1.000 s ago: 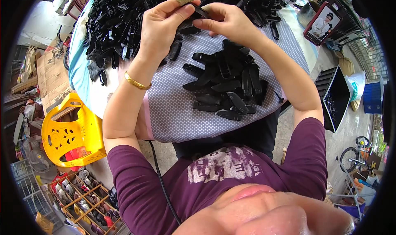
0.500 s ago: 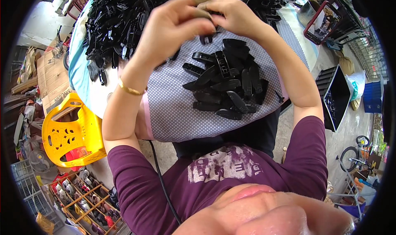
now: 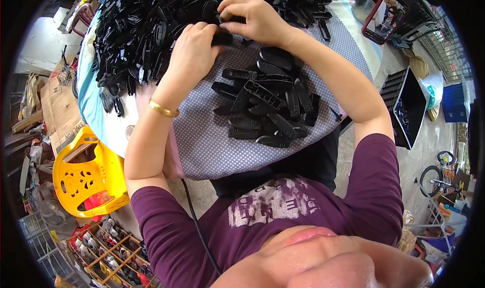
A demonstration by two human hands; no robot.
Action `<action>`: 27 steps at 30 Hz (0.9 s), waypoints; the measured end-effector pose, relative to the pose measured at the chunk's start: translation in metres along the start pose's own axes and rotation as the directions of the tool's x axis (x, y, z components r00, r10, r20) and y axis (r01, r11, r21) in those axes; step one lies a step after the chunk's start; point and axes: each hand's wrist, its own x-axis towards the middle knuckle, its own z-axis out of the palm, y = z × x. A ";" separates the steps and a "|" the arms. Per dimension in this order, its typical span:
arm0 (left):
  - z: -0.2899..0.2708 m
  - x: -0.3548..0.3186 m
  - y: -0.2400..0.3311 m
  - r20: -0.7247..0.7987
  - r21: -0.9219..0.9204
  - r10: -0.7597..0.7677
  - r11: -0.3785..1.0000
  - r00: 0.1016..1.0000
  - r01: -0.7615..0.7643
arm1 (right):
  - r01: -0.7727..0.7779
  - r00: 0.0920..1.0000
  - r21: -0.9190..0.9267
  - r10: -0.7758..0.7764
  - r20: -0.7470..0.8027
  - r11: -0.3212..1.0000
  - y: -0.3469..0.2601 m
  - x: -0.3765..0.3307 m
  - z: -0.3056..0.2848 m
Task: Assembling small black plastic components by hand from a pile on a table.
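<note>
My left hand [image 3: 194,50] is closed around a black plastic piece [image 3: 223,38], whose end sticks out past the thumb. Close beside it, my right hand [image 3: 255,21] has its fingers curled and thumb bent in, the tips meeting near my left fingertips. What the right fingers pinch is hidden against the dark background. Both hands are over the near edge of a big heap of black plastic parts [image 3: 136,40]. Nearer to me, a smaller group of long, narrow black pieces [image 3: 265,93] lies loosely stacked on a dotted grey cloth [image 3: 212,154].
A phone in a red case [image 3: 386,16] stands at the table's right edge. Below it on the floor is a black crate [image 3: 411,108] with parts inside. A yellow plastic chair [image 3: 91,171] stands at the left, above a wooden rack [image 3: 108,252]. A black cable [image 3: 194,217] hangs before me.
My left hand has come down from its blurred raised position to the heap's edge, with a black piece showing in it. My right hand has shifted left. The view has tilted slightly.
</note>
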 end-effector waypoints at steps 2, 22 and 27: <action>0.008 0.003 -0.003 0.070 0.030 0.086 0.996 0.994 -0.088 | 0.126 0.992 -0.131 -0.129 -0.013 0.983 0.007 0.007 -0.006; 0.004 0.010 0.002 0.008 -0.658 -0.364 0.700 0.931 0.279 | -0.626 0.746 0.571 0.621 0.240 0.531 -0.040 0.002 -0.027; 0.002 0.007 0.008 0.045 -0.528 -0.304 0.801 0.952 0.281 | -0.581 0.808 0.418 0.555 0.198 0.698 -0.044 -0.002 -0.022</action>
